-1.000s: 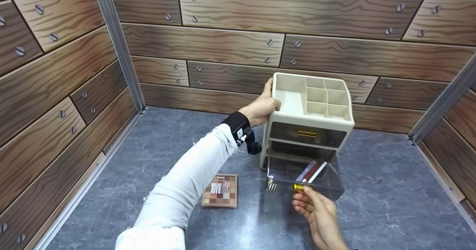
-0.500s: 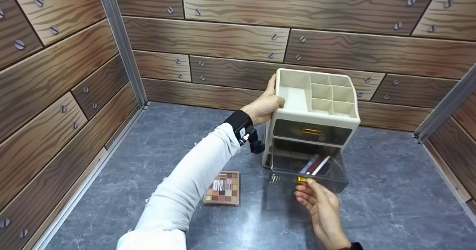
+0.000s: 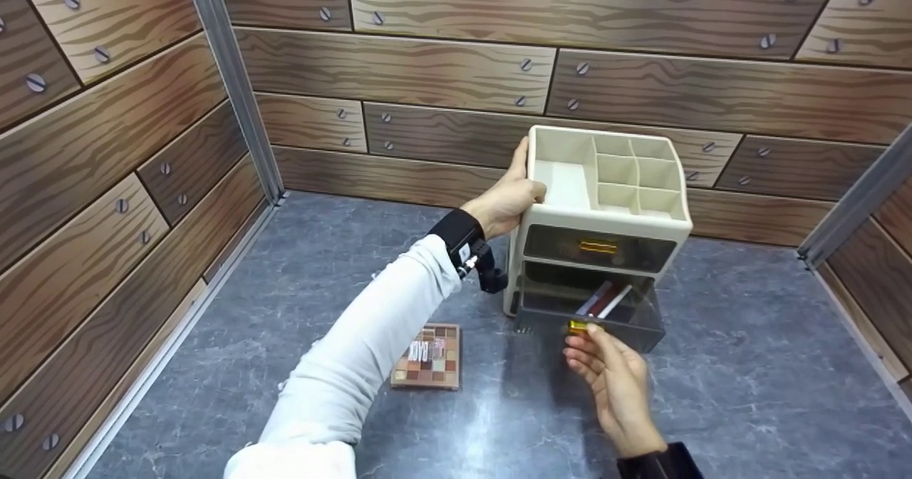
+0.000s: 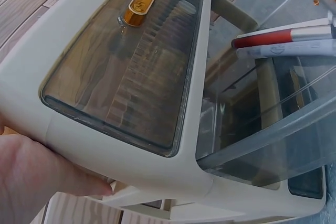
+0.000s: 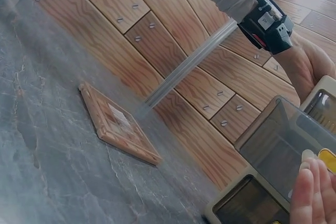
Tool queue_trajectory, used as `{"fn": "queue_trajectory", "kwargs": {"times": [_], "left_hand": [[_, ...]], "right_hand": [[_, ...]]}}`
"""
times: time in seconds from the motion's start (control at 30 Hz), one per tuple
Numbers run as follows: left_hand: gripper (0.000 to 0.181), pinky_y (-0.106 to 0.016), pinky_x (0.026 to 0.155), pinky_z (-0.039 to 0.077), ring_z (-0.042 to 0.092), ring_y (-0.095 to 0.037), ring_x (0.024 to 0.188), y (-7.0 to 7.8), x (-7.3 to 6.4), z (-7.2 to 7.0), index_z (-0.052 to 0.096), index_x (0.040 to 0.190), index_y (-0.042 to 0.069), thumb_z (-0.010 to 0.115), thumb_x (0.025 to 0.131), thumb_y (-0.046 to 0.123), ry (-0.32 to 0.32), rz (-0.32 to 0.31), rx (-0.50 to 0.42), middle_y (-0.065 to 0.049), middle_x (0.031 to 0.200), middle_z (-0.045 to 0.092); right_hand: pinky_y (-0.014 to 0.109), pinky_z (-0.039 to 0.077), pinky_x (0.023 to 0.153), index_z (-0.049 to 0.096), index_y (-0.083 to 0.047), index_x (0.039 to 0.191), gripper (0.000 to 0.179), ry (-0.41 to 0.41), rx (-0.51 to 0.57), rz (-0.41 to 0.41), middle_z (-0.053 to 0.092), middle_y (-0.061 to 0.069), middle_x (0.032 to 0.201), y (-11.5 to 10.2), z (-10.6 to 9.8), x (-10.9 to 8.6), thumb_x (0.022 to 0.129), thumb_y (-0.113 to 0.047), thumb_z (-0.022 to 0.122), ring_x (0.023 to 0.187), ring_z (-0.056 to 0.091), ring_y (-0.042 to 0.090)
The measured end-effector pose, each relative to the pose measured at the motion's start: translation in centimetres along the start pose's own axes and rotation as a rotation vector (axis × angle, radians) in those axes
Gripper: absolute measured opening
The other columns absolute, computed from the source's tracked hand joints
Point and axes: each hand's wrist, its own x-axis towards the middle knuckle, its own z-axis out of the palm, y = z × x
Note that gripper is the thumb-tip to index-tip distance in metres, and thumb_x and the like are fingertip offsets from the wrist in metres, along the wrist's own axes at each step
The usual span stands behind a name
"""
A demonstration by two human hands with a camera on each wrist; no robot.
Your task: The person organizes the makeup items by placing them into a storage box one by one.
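A cream desktop organizer (image 3: 609,217) with smoked clear drawers stands toward the back right. My left hand (image 3: 507,197) grips its upper left side, thumb over the top rim. Below the shut top drawer, a clear drawer (image 3: 634,333) is pulled partway out. It holds several slim sticks, among them a red and silver pen-like tube (image 4: 273,39). My right hand (image 3: 618,386) pinches the drawer's gold handle (image 3: 578,327), thumb on top and the other fingers curled below. In the right wrist view another drawer (image 5: 249,203) shows beneath the pulled one.
An eyeshadow palette (image 3: 427,365) lies on the grey marbled surface (image 3: 320,251), left of the organizer and partly behind my left sleeve (image 3: 363,358). Wood-patterned walls (image 3: 442,73) rise at the back and both sides. The organizer's divided top compartments (image 3: 638,172) hold nothing visible.
The drawer has slid part of the way back into the organizer, with my right hand moving along on its handle. My left hand keeps its hold. The view has shifted slightly.
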Motion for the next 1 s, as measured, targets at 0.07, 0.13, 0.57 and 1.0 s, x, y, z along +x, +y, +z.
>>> {"fn": "queue_trajectory", "kwargs": {"times": [0.07, 0.13, 0.57, 1.0], "left_hand": [[0.113, -0.046, 0.112, 0.042, 0.039, -0.031, 0.128, 0.0, 0.0, 0.0, -0.009, 0.168, 0.029, 0.036, 0.080, -0.025, 0.000, 0.000, -0.005, -0.013, 0.171, 0.006], [0.113, -0.047, 0.113, 0.042, 0.041, -0.032, 0.127, 0.0, 0.0, 0.0, -0.009, 0.168, 0.030, 0.036, 0.080, -0.025, -0.002, -0.004, -0.010, -0.013, 0.171, 0.006], [0.112, -0.048, 0.111, 0.044, 0.044, -0.033, 0.124, 0.0, 0.0, -0.2, -0.010, 0.168, 0.029, 0.035, 0.080, -0.024, -0.013, -0.017, -0.010, -0.015, 0.168, 0.010], [0.113, -0.050, 0.115, 0.041, 0.041, -0.032, 0.128, 0.0, 0.2, -0.3, -0.010, 0.168, 0.030, 0.036, 0.080, -0.024, -0.014, -0.019, -0.012, -0.012, 0.172, 0.002]], "right_hand": [[0.023, 0.063, 0.066, 0.075, -0.009, 0.094, 0.024, 0.005, -0.001, -0.001, 0.077, 0.005, 0.081, 0.0, 0.2, 0.4, 0.108, -0.011, 0.055, 0.069, 0.074, 0.013], [0.023, 0.063, 0.065, 0.075, -0.008, 0.094, 0.024, 0.015, 0.001, -0.002, 0.077, 0.005, 0.080, -0.1, 0.4, 0.8, 0.108, -0.012, 0.055, 0.068, 0.074, 0.013], [0.022, 0.063, 0.066, 0.073, -0.008, 0.093, 0.022, 0.053, -0.013, -0.021, 0.077, 0.006, 0.079, 0.1, 0.8, 2.9, 0.108, -0.013, 0.057, 0.069, 0.074, 0.014], [0.024, 0.063, 0.066, 0.072, -0.007, 0.090, 0.021, 0.075, 0.019, -0.027, 0.076, 0.006, 0.077, -0.4, 1.1, 5.0, 0.107, -0.013, 0.060, 0.068, 0.074, 0.016]]}}
